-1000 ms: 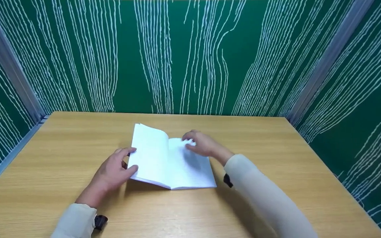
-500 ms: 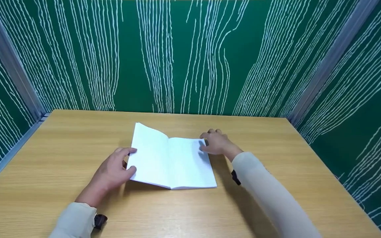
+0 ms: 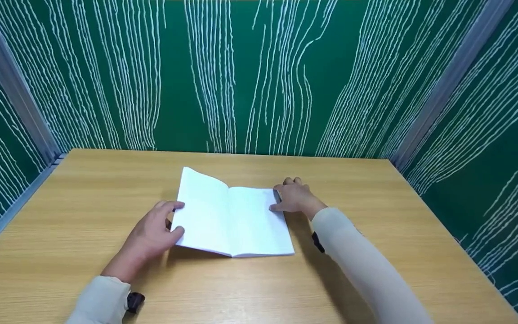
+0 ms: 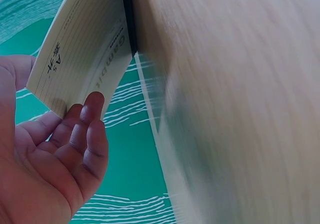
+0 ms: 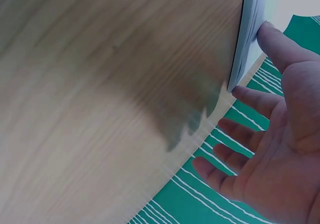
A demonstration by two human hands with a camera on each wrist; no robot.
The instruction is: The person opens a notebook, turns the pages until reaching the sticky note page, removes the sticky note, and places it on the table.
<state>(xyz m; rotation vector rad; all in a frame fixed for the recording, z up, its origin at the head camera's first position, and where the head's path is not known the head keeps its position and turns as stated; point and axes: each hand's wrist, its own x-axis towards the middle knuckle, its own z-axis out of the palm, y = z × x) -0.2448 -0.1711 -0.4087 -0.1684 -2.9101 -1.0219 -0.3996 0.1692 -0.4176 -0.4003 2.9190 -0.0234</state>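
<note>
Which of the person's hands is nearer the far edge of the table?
Right. The right hand, at the far right corner of the notebook, is closer to the far edge of the table; the left hand, gripping the notebook's left side, is farther from it.

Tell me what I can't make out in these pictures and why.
Head view: any writing on the open notebook, whose pages look washed out.
Head view: some fingers of the left grip, hidden behind the raised pages.
Head view: the rest of both sleeves, cut off by the bottom edge.
Left wrist view: what the handwriting says, too small and slanted.
Right wrist view: most of the notebook, cut off by the upper edge.
</note>
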